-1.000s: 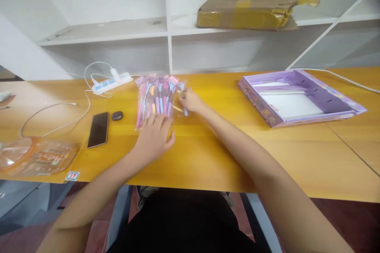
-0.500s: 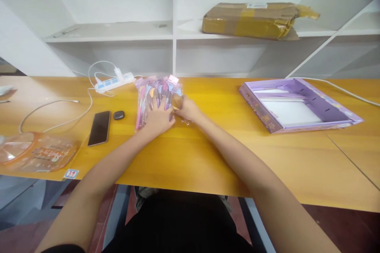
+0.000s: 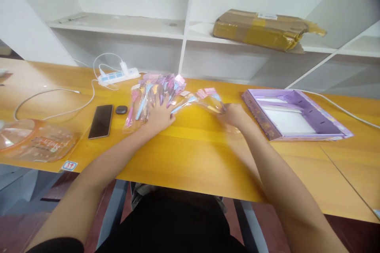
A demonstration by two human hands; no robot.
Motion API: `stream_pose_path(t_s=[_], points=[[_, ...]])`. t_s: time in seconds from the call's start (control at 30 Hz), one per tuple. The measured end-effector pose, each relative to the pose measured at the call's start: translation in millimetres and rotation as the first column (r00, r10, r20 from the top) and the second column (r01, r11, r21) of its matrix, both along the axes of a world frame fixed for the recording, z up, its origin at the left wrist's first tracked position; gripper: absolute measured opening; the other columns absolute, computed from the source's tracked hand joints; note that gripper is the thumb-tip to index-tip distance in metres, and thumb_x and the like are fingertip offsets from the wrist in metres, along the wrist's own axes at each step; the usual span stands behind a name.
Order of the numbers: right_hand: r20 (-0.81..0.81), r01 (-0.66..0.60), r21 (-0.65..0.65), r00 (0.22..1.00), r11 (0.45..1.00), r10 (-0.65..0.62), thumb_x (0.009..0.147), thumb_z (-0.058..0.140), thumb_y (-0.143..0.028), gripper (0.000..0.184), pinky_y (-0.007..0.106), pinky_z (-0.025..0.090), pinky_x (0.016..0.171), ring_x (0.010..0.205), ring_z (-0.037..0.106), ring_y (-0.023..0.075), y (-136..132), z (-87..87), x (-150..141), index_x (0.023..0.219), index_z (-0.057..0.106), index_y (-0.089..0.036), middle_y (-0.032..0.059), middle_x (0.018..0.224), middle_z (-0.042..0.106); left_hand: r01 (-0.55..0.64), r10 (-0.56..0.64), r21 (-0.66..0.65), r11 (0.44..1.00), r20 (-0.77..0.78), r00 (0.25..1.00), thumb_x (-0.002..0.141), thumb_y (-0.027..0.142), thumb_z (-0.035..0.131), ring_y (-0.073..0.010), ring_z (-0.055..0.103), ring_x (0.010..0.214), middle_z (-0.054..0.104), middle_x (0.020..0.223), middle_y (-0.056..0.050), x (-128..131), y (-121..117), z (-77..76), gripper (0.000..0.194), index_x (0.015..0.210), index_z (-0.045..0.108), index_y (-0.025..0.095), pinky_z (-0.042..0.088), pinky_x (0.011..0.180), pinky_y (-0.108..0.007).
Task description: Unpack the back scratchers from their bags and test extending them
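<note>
A heap of clear plastic packets (image 3: 142, 104) lies on the table, holding pink, blue, yellow and purple sticks with hand-shaped ends. My left hand (image 3: 162, 116) rests on the heap's right part, fingers spread and pressing down. To the right, my right hand (image 3: 236, 115) is closed on clear packets (image 3: 213, 101) with pink tops, a blue and a yellow stick showing inside; how many it grips I cannot tell. Between my hands lies one packet with a blue stick (image 3: 184, 104). Past my right hand stands an open purple tray-like box (image 3: 274, 124) with a purple hand-ended stick (image 3: 283, 97) inside.
On the left are a black phone (image 3: 101, 121), a small dark oval object (image 3: 121, 110), an orange-tinted clear plastic container (image 3: 50, 142) and a white power strip (image 3: 118, 76) with cables. A taped cardboard parcel (image 3: 258, 29) sits on the shelf behind.
My right hand has moved right, away from the heap, with packets in it. The heap is more spread out, and one packet has slid out to its right. My left hand stays on it.
</note>
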State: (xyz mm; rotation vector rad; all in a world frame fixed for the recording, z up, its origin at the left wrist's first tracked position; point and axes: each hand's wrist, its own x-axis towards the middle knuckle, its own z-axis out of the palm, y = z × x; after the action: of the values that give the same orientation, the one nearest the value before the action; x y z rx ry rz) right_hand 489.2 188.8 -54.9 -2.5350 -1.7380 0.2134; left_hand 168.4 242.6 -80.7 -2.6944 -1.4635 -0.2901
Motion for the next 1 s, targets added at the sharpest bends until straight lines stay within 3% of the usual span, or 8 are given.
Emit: stream_pose_path(t_s=[0.23, 0.3, 0.4, 0.5, 0.63, 0.83, 0.9, 1.0], points=[[0.067, 0.042, 0.209, 0.996, 0.977, -0.057, 0.084, 0.07, -0.028, 0.024, 0.034, 0.046, 0.07, 0.073, 0.067, 0.0263, -43, 24.0, 44, 0.105, 0.074, -0.017, 0.011, 0.081, 0.073, -0.03, 0.03, 0.032, 0.999, 0.013, 0.999, 0.102, 0.031, 0.057, -0.0542, 0.017, 0.169, 0.029, 0.185, -0.011, 3, 1, -7.1, 0.046, 0.146, 0.072, 0.027, 0.027, 0.124, -0.087], [-0.019, 0.101, 0.298, 0.995, 0.949, -0.1, 0.083, 0.072, -0.031, 0.024, 0.034, 0.044, 0.066, 0.066, 0.06, 0.0241, -48, 29.6, 48, 0.103, 0.072, -0.019, 0.0068, 0.072, 0.067, -0.041, 0.041, 0.014, 0.999, 0.014, 0.999, 0.102, 0.028, 0.057, -0.0534, 0.016, 0.17, 0.029, 0.185, -0.01, 4, 0, -6.2, 0.053, 0.154, 0.067, 0.031, 0.026, 0.125, -0.088], [-0.318, 0.189, 0.311, 0.944, 0.932, -0.086, 0.081, 0.074, -0.037, 0.02, 0.032, 0.041, 0.059, 0.059, 0.055, 0.0211, -46, 30.4, 33, 0.09, 0.069, -0.02, 0.0025, 0.061, 0.058, -0.032, 0.032, -0.025, 0.999, 0.004, 0.999, 0.101, 0.023, 0.06, -0.0534, 0.013, 0.171, 0.028, 0.186, -0.006, 6, 0, -3.9, 0.07, 0.167, 0.053, 0.044, 0.024, 0.125, -0.089], [-0.559, 0.189, 0.299, 0.829, 0.935, 0.011, 0.087, 0.067, -0.039, 0.027, 0.029, 0.044, 0.055, 0.055, 0.055, 0.0168, -36, 16.9, -5, 0.103, 0.069, -0.017, 0.0025, 0.068, 0.065, -0.025, 0.024, -0.053, 0.998, -0.009, 1.0, 0.101, 0.021, 0.06, -0.0531, 0.011, 0.171, 0.027, 0.186, -0.004, 7, 0, -2.5, 0.074, 0.168, 0.048, 0.05, 0.02, 0.126, -0.09], [-0.642, 0.113, 0.274, 0.761, 0.955, 0.094, 0.098, 0.057, -0.039, 0.034, 0.026, 0.051, 0.056, 0.056, 0.057, 0.0136, -19, -16.2, -64, 0.123, 0.064, -0.018, 0.0059, 0.09, 0.077, -0.049, 0.05, -0.039, 0.998, 0.009, 0.999, 0.101, 0.023, 0.059, -0.0545, 0.013, 0.17, 0.027, 0.186, -0.008, 9, 0, -3.2, 0.065, 0.163, 0.059, 0.041, 0.019, 0.125, -0.09], [-0.61, 0.022, 0.223, 0.783, 0.975, 0.122, 0.096, 0.061, -0.033, 0.021, 0.031, 0.06, 0.071, 0.07, 0.07, 0.0223, 5, -42.9, -91, 0.111, 0.067, -0.018, 0.0072, 0.081, 0.074, -0.056, 0.054, 0.023, 0.998, 0.077, 0.996, 0.099, 0.028, 0.059, -0.0546, 0.016, 0.17, 0.03, 0.185, -0.01, 3, 3, -7.6, 0.059, 0.157, 0.066, 0.033, 0.013, 0.129, -0.088], [-0.578, 0.019, 0.233, 0.806, 0.972, 0.123, 0.094, 0.061, -0.028, 0.038, 0.033, 0.061, 0.076, 0.074, 0.072, 0.0234, 10, -45.0, -87, 0.13, 0.063, -0.016, 0.0087, 0.09, 0.076, -0.044, 0.041, 0.029, 0.999, 0.085, 0.996, 0.099, 0.03, 0.059, -0.0534, 0.015, 0.171, 0.03, 0.185, -0.009, 0, 5, -9.1, 0.056, 0.155, 0.068, 0.032, 0.008, 0.131, -0.085], [-0.549, -0.001, 0.24, 0.825, 0.971, 0.137, 0.096, 0.056, -0.028, 0.073, 0.034, 0.063, 0.074, 0.07, 0.072, 0.0226, 17, -49.0, -84, 0.163, 0.034, -0.011, 0.0101, 0.1, 0.077, -0.038, 0.036, 0.02, 0.999, 0.078, 0.996, 0.1, 0.03, 0.057, -0.0527, 0.015, 0.171, 0.031, 0.185, -0.009, -1, 9, -10.6, 0.056, 0.155, 0.068, 0.031, 0.009, 0.133, -0.082]])
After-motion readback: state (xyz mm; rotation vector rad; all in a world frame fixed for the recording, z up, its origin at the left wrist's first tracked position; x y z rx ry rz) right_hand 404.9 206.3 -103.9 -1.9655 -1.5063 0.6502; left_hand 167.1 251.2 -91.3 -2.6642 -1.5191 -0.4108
